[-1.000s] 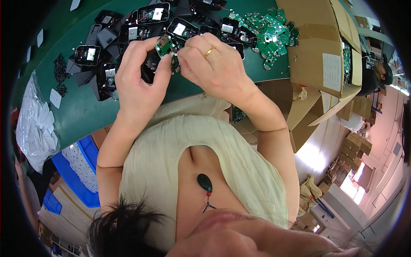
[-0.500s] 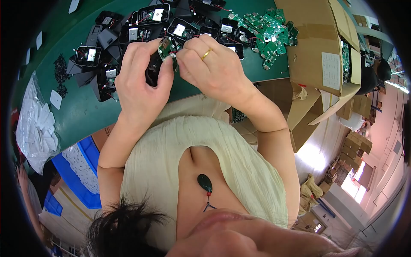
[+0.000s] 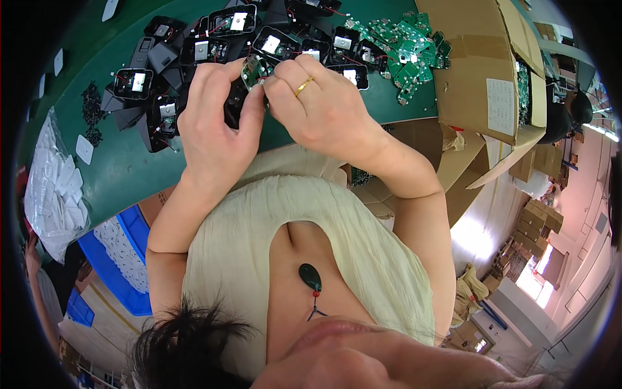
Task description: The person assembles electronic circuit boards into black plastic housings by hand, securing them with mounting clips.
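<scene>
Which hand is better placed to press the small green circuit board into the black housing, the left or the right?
Probably the right hand: its fingertips already pinch the green circuit board from above. The left hand is wrapped around the black housing, so it seems better suited to steadying it.

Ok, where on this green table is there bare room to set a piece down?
The green table is bare near its front edge, between the white bagged parts and the left hand. A smaller patch lies below the right hand. It is crowded around the black housings and green circuit boards.
</scene>
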A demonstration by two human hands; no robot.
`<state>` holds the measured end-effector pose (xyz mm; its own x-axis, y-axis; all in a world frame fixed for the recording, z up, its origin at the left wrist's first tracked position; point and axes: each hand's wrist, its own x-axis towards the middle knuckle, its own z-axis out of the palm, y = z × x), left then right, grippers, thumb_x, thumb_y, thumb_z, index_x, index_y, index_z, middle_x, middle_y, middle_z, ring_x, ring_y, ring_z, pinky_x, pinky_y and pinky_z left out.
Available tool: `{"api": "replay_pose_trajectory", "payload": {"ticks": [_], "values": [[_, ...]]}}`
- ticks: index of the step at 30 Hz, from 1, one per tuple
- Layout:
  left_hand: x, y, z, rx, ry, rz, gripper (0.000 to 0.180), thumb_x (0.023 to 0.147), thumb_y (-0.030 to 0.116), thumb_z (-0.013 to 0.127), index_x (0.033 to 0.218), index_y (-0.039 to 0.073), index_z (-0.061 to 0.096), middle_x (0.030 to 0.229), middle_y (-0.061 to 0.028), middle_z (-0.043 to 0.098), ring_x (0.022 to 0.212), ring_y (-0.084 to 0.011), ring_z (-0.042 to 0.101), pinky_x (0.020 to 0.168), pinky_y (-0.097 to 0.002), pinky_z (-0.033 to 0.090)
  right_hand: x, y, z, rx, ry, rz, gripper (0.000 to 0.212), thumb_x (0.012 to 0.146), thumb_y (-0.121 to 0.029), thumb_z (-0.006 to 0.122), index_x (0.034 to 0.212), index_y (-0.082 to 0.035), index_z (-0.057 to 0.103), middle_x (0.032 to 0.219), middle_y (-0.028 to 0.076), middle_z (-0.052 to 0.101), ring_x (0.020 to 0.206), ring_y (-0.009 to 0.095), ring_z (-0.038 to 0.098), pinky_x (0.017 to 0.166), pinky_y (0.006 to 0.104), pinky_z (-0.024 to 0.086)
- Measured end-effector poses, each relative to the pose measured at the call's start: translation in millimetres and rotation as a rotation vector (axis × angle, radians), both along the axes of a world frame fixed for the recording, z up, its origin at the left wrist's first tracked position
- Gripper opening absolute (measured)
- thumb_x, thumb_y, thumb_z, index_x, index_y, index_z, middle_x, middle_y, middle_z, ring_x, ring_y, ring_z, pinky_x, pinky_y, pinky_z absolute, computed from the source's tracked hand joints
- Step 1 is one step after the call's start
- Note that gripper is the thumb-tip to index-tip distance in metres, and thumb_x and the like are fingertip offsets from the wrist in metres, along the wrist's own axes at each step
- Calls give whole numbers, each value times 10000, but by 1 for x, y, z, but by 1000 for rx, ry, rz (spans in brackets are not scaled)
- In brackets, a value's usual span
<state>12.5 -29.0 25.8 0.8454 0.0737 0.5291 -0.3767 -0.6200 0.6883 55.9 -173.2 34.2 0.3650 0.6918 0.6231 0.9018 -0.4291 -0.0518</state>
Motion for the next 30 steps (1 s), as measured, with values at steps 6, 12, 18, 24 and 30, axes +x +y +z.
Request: {"api": "replay_pose_trajectory", "payload": {"ticks": [6, 12, 18, 24, 30], "values": [[0, 3, -9, -102, 88, -45, 194, 748, 14, 590, 935, 4, 540, 811, -101, 518, 671, -216, 523, 602, -276, 429, 6, -3, -13, 26, 30, 55, 270, 591, -31, 633, 826, -5, 503, 739, 70, 483, 596, 187, 493, 448, 260, 421], [-1, 5, -14, -206, 126, -83, 182, 750, 19, 587, 924, 2, 537, 799, -95, 513, 676, -209, 504, 602, -275, 415, 8, -3, -22, 98, 71, 83, 262, 614, -6, 628, 848, -11, 510, 788, 75, 517, 611, 193, 521, 470, 260, 433], [-8, 6, -11, -654, 594, -83, 209, 833, 113, 568, 1013, 27, 504, 834, -39, 532, 541, -79, 487, 452, -197, 370, 13, -8, -25, 64, 194, 114, 346, 603, -45, 683, 915, -40, 534, 857, 63, 554, 704, 212, 543, 547, 277, 462], [-13, 11, -9, -806, 558, -204, 328, 898, 214, 488, 1175, 44, 448, 869, -21, 537, 625, -47, 488, 484, -184, 370, 10, -3, -4, 108, 320, 45, 618, 540, -267, 731, 1095, -95, 521, 1081, 18, 546, 859, 200, 515, 655, 305, 446], [-8, 27, -6, -1309, 929, -389, 371, 906, 160, 446, 1242, 7, 406, 1016, -57, 537, 829, -119, 521, 695, -264, 444, 13, -13, 5, 108, 437, 100, 787, 526, -344, 733, 1226, -108, 461, 1116, -6, 545, 924, 201, 504, 777, 347, 362]]}}
